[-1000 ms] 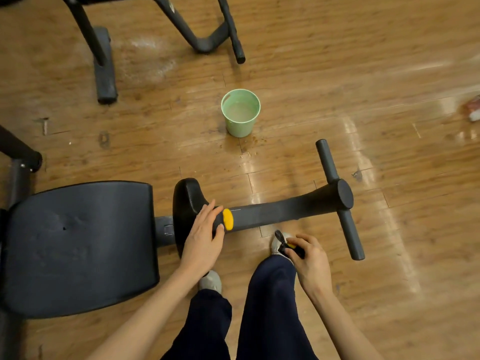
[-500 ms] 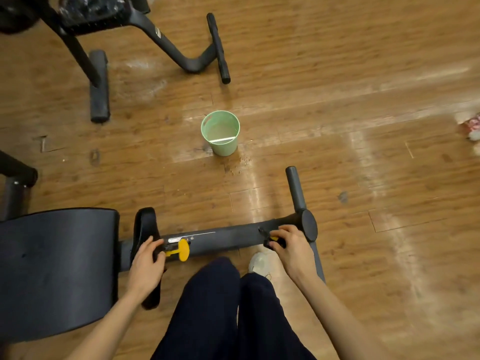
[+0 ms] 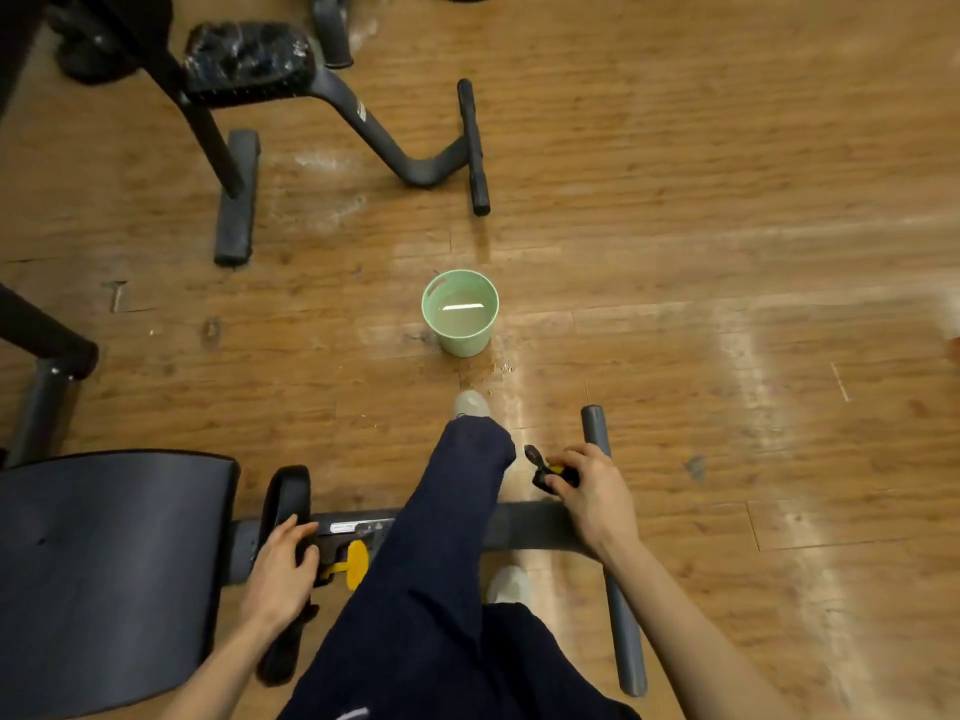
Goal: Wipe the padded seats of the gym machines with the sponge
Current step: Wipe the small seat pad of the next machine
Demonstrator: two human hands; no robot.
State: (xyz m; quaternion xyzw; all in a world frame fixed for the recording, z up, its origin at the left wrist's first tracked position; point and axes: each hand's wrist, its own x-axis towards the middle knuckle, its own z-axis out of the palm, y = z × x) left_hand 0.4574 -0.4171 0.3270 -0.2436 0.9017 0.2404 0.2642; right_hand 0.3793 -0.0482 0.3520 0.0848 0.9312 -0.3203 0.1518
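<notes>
Wooden floor (image 3: 727,148): bare boards with glare streaks and wet spots near the bucket.

Bench: the large black padded seat (image 3: 104,574) lies at lower left. The small pad (image 3: 288,511) beside it stands on edge on the frame beam (image 3: 524,530). A second machine with a wrapped pad (image 3: 249,57) stands at upper left.

Person: one leg (image 3: 447,537) now crosses over the beam, the foot planted on the far side toward the bucket. A second ago both legs were on the near side. Judgement: the person is stepping over the bench, not wiping.

Green bucket (image 3: 460,318): upright on the floor, holding pale water, well apart from both pads.

Left hand (image 3: 283,571): its grip is curled on the small pad's lower edge, as before, just beside the yellow knob (image 3: 356,563).

Right hand (image 3: 592,493): grip pinched round a dark and yellow sponge (image 3: 550,472), held above the floor beside the crossbar (image 3: 597,426), touching no pad. Judgement: a dip in the bucket looks likely.
</notes>
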